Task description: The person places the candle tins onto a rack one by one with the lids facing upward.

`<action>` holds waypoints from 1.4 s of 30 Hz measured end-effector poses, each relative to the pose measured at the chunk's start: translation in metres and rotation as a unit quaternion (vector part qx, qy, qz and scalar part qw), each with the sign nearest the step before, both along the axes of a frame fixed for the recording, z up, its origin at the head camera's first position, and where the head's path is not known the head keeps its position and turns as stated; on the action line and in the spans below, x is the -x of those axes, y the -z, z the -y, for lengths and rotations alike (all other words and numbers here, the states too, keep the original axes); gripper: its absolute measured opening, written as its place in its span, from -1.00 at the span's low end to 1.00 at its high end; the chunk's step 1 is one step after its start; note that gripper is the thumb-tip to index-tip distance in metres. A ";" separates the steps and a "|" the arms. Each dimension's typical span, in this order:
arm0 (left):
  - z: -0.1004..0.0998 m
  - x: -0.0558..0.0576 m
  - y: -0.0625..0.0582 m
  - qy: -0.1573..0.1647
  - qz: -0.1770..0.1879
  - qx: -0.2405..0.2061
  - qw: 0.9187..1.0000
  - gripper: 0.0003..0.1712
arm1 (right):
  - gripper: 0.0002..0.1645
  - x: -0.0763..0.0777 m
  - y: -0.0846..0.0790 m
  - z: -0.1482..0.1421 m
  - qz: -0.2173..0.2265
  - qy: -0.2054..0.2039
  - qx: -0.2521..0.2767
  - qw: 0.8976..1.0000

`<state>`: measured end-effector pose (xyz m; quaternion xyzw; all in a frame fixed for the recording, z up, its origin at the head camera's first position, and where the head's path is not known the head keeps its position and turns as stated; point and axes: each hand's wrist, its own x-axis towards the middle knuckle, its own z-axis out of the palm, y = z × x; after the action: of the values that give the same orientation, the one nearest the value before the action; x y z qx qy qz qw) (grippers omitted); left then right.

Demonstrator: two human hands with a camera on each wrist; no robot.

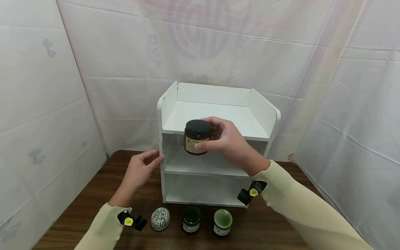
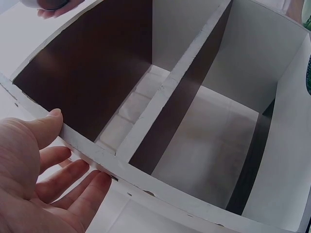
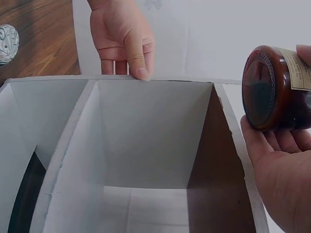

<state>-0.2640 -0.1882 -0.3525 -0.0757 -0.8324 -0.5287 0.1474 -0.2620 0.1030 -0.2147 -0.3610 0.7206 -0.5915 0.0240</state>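
Note:
In the head view my right hand point(image 1: 229, 140) grips an amber jar point(image 1: 197, 146) with a black lid and a beige label. It holds the jar upright in front of the top board of a white shelf unit point(image 1: 215, 113). The right wrist view shows the jar's round base point(image 3: 260, 88), with fingers curled beneath its side. My left hand point(image 1: 142, 170) touches the unit's left side panel. In the left wrist view its thumb point(image 2: 48, 128) lies at the panel's front edge, while the other fingers are loosely bent along the outer side.
Below the unit on the dark wooden table point(image 1: 103, 194) stand a patterned black-and-white rounded object point(image 1: 160, 219), a dark green jar point(image 1: 191, 218) and a lighter green jar point(image 1: 222, 222). White sheeting point(image 1: 125, 86) hangs behind and at both sides.

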 end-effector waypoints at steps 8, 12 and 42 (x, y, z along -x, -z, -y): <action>0.000 0.000 -0.001 0.004 0.002 -0.004 1.000 -0.31 | -0.35 0.004 -0.007 0.004 0.004 0.007 0.004 1.000; 0.000 0.001 0.001 0.006 0.000 -0.007 1.000 -0.31 | -0.34 0.006 -0.011 0.006 0.005 0.014 0.006 1.000; 0.000 -0.001 -0.001 -0.001 0.004 -0.008 1.000 -0.33 | -0.40 0.041 -0.030 0.024 0.019 0.009 0.013 1.000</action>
<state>-0.2631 -0.1885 -0.3511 -0.0711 -0.8291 -0.5353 0.1450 -0.3028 0.0793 -0.1852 -0.3434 0.7155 -0.6077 0.0276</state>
